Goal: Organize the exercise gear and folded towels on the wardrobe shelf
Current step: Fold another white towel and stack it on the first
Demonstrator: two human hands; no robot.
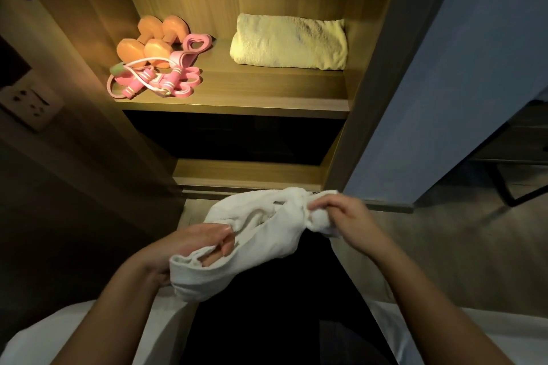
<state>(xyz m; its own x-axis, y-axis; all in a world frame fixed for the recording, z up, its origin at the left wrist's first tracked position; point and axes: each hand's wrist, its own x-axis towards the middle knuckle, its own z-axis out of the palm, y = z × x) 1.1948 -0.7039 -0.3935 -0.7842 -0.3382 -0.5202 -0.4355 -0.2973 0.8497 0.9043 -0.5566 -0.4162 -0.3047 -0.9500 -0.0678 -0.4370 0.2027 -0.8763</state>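
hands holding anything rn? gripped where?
Both hold one white towel, unfolded. The right hand pinches a bunched end; the left hand grips the other end, fingers tucked into the cloth.

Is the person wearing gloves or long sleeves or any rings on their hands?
No. The left hand and right hand are bare: no gloves, rings or watch show. Both forearms are uncovered, with no sleeves reaching them. White cloth near the elbows may be a shirt.

Shelf [252,92] matt wood grain; towels [289,41] rough terry cloth; dumbbells [154,41] smooth
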